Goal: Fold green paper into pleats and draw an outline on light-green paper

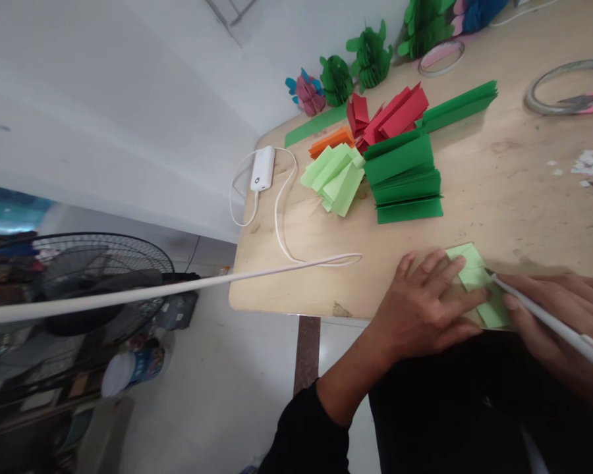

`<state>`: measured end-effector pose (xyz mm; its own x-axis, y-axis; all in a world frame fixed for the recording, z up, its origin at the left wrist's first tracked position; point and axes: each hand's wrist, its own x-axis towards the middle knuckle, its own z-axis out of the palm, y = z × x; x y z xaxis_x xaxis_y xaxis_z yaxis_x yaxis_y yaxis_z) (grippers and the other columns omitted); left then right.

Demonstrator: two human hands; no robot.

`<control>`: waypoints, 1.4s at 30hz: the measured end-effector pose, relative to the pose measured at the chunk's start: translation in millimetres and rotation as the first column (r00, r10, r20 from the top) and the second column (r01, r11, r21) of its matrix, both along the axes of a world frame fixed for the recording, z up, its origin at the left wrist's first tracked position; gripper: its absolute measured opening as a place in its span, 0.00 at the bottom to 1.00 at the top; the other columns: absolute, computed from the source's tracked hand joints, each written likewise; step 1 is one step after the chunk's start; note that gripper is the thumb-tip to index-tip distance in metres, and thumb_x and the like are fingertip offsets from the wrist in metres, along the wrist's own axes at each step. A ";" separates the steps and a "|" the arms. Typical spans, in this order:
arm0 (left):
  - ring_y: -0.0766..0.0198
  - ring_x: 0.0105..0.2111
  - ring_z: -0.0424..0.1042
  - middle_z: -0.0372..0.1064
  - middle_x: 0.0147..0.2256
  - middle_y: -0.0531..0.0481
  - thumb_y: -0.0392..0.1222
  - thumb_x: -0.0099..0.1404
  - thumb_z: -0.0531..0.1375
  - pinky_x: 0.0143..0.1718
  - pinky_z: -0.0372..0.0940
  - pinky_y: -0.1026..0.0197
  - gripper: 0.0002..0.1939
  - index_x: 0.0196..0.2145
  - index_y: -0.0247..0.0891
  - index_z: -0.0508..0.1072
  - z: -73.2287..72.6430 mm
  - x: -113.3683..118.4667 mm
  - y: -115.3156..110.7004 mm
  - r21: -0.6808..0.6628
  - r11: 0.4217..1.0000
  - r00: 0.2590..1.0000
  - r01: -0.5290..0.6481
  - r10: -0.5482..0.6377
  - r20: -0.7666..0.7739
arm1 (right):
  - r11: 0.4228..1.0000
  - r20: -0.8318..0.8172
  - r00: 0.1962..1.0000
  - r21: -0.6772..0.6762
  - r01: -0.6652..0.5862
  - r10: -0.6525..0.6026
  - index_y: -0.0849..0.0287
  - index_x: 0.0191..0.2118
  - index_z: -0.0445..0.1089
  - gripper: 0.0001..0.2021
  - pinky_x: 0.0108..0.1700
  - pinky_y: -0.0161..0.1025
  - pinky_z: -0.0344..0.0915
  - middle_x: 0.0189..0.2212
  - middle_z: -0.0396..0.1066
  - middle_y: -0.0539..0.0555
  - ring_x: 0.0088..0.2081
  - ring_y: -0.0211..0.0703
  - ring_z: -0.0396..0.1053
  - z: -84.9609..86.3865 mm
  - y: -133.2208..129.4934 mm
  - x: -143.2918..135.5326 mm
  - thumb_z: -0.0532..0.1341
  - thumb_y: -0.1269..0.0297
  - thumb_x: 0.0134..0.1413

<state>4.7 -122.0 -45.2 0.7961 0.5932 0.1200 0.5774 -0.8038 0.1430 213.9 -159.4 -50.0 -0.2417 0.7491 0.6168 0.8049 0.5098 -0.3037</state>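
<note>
Wooden surface (pixel 514 197) carried the work, with a standing fan (pixel 79 283) on the floor beyond its edge. Dark green pleated paper (pixel 405 178) lay mid-surface, the light green pleated stack (pixel 336 178) just beside it, red folded pieces (pixel 395 113) behind. Left hand (pixel 425 306) lay flat, fingers spread, pressing the light green folded strip (pixel 477 283) at the near edge. Right hand (pixel 563 316) touched the same strip, fingers together (a white cable (pixel 548 319) crossed over them).

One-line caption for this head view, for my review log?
Both hands, left hand and right hand, press a light green folded paper at the wooden table edge, beside pleated dark green paper.
</note>
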 end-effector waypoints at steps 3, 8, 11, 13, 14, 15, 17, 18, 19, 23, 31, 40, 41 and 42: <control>0.47 0.65 0.51 0.57 0.64 0.44 0.62 0.69 0.46 0.63 0.46 0.41 0.27 0.60 0.52 0.66 -1.0 -0.5 -0.5 0.008 1.000 1.000 0.005 -0.005 0.001 | 1.000 -0.007 1.000 0.003 -0.007 0.007 0.59 0.46 0.69 0.16 0.38 0.41 0.63 0.34 0.74 0.51 0.35 0.41 0.70 -0.9 -0.3 0.1 0.63 0.72 0.49; 0.48 0.65 0.51 0.56 0.64 0.42 0.62 0.69 0.45 0.63 0.46 0.41 0.28 0.60 0.52 0.65 -0.5 0.3 0.0 0.013 1.000 1.000 0.001 -0.001 -0.008 | 0.999 0.001 0.999 0.012 -0.052 0.052 0.58 0.47 0.68 0.18 0.39 0.41 0.63 0.35 0.74 0.51 0.35 0.40 0.71 -1.2 -2.2 2.5 0.63 0.73 0.48; 0.48 0.65 0.52 0.57 0.63 0.42 0.62 0.69 0.46 0.63 0.46 0.41 0.28 0.59 0.52 0.66 -0.1 0.5 -0.4 0.005 1.000 1.000 -0.002 0.002 -0.002 | 0.999 0.014 0.999 0.023 -0.040 0.039 0.58 0.47 0.69 0.19 0.38 0.40 0.62 0.34 0.74 0.50 0.35 0.40 0.70 -1.3 -3.9 3.2 0.64 0.73 0.47; 0.48 0.64 0.52 0.58 0.63 0.43 0.61 0.69 0.46 0.63 0.46 0.41 0.27 0.58 0.51 0.67 -0.6 0.1 -2.4 0.007 1.000 1.000 0.001 -0.001 0.004 | 0.999 0.017 0.999 0.020 -0.032 0.031 0.58 0.48 0.69 0.19 0.38 0.40 0.62 0.34 0.74 0.50 0.35 0.40 0.71 -1.8 -4.4 2.5 0.64 0.72 0.47; 0.48 0.64 0.52 0.58 0.63 0.44 0.61 0.69 0.47 0.63 0.45 0.41 0.26 0.58 0.51 0.68 -1.1 -0.1 -4.1 0.012 1.000 1.000 0.001 -0.001 0.010 | 0.999 0.015 0.999 0.016 -0.032 0.031 0.58 0.48 0.69 0.19 0.38 0.40 0.62 0.34 0.74 0.50 0.35 0.40 0.71 -2.1 -4.2 1.9 0.64 0.72 0.47; 0.49 0.65 0.52 0.58 0.63 0.44 0.60 0.69 0.47 0.63 0.45 0.41 0.25 0.58 0.50 0.68 -1.7 -0.3 -6.1 0.020 1.000 1.000 0.000 0.000 0.016 | 0.999 0.012 0.999 0.012 -0.035 0.035 0.58 0.47 0.69 0.18 0.39 0.40 0.62 0.34 0.74 0.50 0.35 0.40 0.71 -2.3 -3.9 1.2 0.64 0.72 0.47; 0.48 0.65 0.51 0.58 0.63 0.44 0.59 0.70 0.48 0.63 0.44 0.41 0.25 0.59 0.50 0.66 -3.0 -0.4 -10.8 0.036 0.999 1.000 -0.009 0.008 0.021 | 0.999 0.008 0.999 0.006 -0.043 0.043 0.58 0.46 0.68 0.18 0.39 0.40 0.63 0.34 0.74 0.50 0.35 0.40 0.71 -2.4 -2.9 0.3 0.64 0.73 0.47; 0.48 0.65 0.50 0.57 0.63 0.43 0.59 0.69 0.48 0.63 0.44 0.41 0.26 0.60 0.51 0.65 -3.5 -0.2 -13.2 0.042 0.999 1.000 -0.015 0.014 0.017 | 0.999 0.004 0.999 0.005 -0.043 0.043 0.58 0.46 0.68 0.17 0.39 0.40 0.63 0.34 0.74 0.51 0.35 0.40 0.71 -2.1 -2.4 0.1 0.64 0.72 0.47; 0.47 0.65 0.50 0.57 0.63 0.43 0.59 0.69 0.48 0.63 0.44 0.40 0.26 0.61 0.51 0.64 -3.9 0.1 -15.4 0.046 0.999 1.000 -0.021 0.021 0.011 | 0.999 0.000 0.999 0.005 -0.041 0.041 0.58 0.46 0.68 0.17 0.39 0.40 0.63 0.34 0.74 0.51 0.35 0.40 0.71 -1.7 -2.2 0.2 0.64 0.72 0.48; 0.45 0.66 0.49 0.54 0.64 0.41 0.61 0.69 0.48 0.62 0.44 0.39 0.28 0.64 0.54 0.58 -3.6 1.5 -20.0 0.044 0.999 0.999 -0.029 0.030 -0.032 | 0.999 -0.014 0.999 -0.015 -0.034 0.034 0.58 0.46 0.68 0.15 0.40 0.40 0.64 0.35 0.74 0.50 0.35 0.39 0.70 1.5 -3.5 1.0 0.62 0.71 0.50; 0.43 0.65 0.49 0.56 0.63 0.45 0.63 0.67 0.50 0.61 0.47 0.38 0.28 0.62 0.59 0.61 1.1 1.5 -16.0 0.000 1.000 0.998 -0.016 0.016 -0.054 | 0.981 0.017 0.986 -0.094 0.169 -0.168 0.55 0.46 0.69 0.11 0.39 0.40 0.61 0.38 0.72 0.51 0.40 0.42 0.70 8.5 -13.3 -2.9 0.58 0.67 0.56; 0.44 0.66 0.50 0.54 0.64 0.43 0.62 0.67 0.51 0.61 0.48 0.38 0.28 0.62 0.58 0.61 2.2 1.5 -17.2 -0.019 0.999 0.999 -0.029 0.029 -0.031 | 0.921 0.063 0.944 -0.206 0.330 -0.324 0.54 0.44 0.70 0.12 0.33 0.39 0.59 0.34 0.72 0.51 0.36 0.41 0.69 3.3 -10.4 -3.6 0.56 0.56 0.58; 0.43 0.66 0.50 0.54 0.64 0.42 0.62 0.66 0.52 0.61 0.48 0.38 0.28 0.62 0.57 0.61 2.4 1.4 -17.1 -0.026 0.999 0.999 -0.030 0.029 -0.030 | 0.914 0.068 0.937 -0.208 0.348 -0.342 0.54 0.44 0.70 0.13 0.32 0.40 0.59 0.34 0.72 0.51 0.36 0.42 0.69 2.7 -10.7 -2.8 0.56 0.55 0.58; 0.43 0.66 0.50 0.54 0.64 0.42 0.62 0.66 0.52 0.61 0.48 0.38 0.28 0.62 0.57 0.61 2.6 1.4 -17.1 -0.030 0.999 0.999 -0.030 0.029 -0.028 | 0.908 0.073 0.932 -0.210 0.362 -0.355 0.54 0.43 0.70 0.13 0.32 0.39 0.58 0.34 0.72 0.52 0.36 0.42 0.69 2.2 -11.1 -1.9 0.56 0.54 0.58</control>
